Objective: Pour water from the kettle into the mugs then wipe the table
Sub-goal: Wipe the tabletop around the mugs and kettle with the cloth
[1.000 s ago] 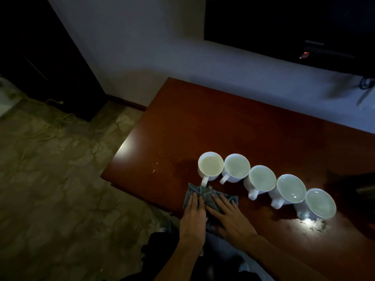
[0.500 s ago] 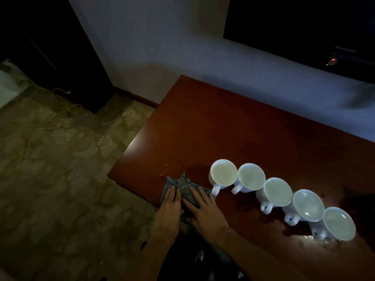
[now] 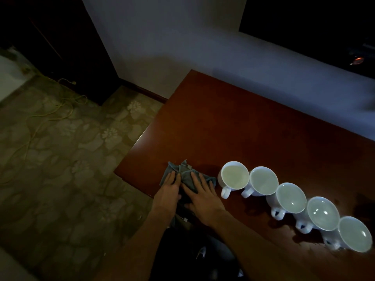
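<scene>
Cloth (image 3: 183, 176) now further left of mug row (image 3: 235, 175) than second ago — wipe advancing toward worktop (image 3: 233, 128) corner. Left hand (image 3: 168, 191), right hand (image 3: 203, 196) flat on cloth, fingers straight, pressing. Mugs filled — pouring likely done; kettle unseen.

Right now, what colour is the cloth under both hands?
Grey-blue cloth, seen in the head view.
</scene>
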A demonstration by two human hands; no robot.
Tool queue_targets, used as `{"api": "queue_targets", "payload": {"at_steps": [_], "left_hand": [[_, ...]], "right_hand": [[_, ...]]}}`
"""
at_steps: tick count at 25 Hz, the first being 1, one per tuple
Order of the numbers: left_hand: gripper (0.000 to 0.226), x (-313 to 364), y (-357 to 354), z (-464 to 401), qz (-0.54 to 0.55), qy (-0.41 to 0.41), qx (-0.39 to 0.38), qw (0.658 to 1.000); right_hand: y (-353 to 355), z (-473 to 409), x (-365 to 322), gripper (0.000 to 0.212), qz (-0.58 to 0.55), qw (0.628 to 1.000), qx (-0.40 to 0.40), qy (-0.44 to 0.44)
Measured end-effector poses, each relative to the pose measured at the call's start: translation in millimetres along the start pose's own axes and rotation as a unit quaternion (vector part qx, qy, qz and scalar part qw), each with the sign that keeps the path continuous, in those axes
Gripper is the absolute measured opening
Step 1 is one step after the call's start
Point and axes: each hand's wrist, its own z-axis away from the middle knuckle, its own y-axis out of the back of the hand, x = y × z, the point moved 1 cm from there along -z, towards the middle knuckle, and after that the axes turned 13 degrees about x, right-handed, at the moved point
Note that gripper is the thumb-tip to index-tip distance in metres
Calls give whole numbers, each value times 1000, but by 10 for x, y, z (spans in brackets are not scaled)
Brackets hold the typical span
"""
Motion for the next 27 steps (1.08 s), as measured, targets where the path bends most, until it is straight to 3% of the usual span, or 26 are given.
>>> {"api": "queue_targets", "payload": {"at_steps": [17,22,27], "left_hand": [[78,-181,288,-718,4,-7,41,999],[79,-250,359,-1045,9,-8,35,999],[77,-240,444,-1275,7,-9,46,999]], "right_hand": [[273,-803,-12,75,48,995,-77,-42],[431,-1144,68,91,60,990,-120,-45],[558,-1337,148,81,54,990,-120,-49]]}}
